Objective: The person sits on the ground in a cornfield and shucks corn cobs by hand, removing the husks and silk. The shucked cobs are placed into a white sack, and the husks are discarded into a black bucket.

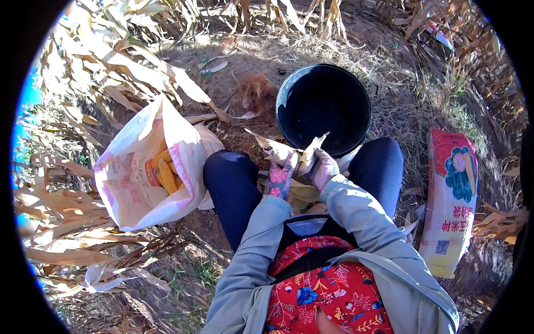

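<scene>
My left hand (281,174), in a floral-patterned glove, grips one side of a pale dry corn husk (308,160). My right hand (325,169), also gloved, grips the other side. The husk's leaf tips spread apart above my fingers; whether an ear is inside cannot be made out. Just beyond my hands stands a black bucket (323,104), its inside dark with shadow. More loose husks (303,194) lie between my thighs, partly covered by my wrists. By my left knee, a white woven sack (125,167) gapes wide, with several husked yellow corn ears (167,169) inside.
A printed sack (448,208) bearing writing lies flat to the right. Beyond the bucket's left side is a brown clump of corn silk (255,92). Dry corn leaves (137,62) cover the ground at the left, and stalks (329,18) border the far side.
</scene>
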{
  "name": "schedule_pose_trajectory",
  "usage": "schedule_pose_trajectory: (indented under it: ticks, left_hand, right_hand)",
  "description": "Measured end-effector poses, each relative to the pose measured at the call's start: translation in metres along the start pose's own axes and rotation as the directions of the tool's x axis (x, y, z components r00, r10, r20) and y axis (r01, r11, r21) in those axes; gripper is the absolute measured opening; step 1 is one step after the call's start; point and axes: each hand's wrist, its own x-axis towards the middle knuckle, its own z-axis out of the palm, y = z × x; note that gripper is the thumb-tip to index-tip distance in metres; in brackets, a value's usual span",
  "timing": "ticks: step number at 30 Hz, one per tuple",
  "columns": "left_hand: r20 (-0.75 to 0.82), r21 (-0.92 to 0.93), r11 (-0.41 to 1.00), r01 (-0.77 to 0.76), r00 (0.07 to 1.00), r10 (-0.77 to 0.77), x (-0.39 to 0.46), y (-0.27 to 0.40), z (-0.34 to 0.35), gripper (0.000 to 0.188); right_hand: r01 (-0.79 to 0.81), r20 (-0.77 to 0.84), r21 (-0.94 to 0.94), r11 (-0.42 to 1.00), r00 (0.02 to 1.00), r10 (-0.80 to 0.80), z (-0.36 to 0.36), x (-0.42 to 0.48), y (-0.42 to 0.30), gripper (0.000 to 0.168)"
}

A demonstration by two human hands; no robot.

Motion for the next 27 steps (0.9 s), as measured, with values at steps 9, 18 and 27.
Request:
schedule_pose_trajectory:
  ticks: [9,18,27]
  left_hand:
    - [-0.084,-0.153,0.988,0.017,0.996,-0.031,0.025,-0.013,-0.012,0.056]
    - [-0.286,0.429,0.900,-0.076,0.934,0.215,0.032,0.081,-0.024,0.058]
    - [-0.098,0.103,0.932,-0.346,0.929,0.356,0.050,0.015,-0.044,0.067]
  right_hand:
    - [0.080,0.064,-0.267,0.960,0.996,-0.065,-0.044,0.032,-0.006,0.022]
    - [0.481,0.465,-0.513,-0.711,0.852,0.241,-0.026,-0.021,-0.021,0.012]
    - [0.532,0.498,-0.381,-0.756,0.807,0.317,-0.049,0.022,-0.006,0.015]
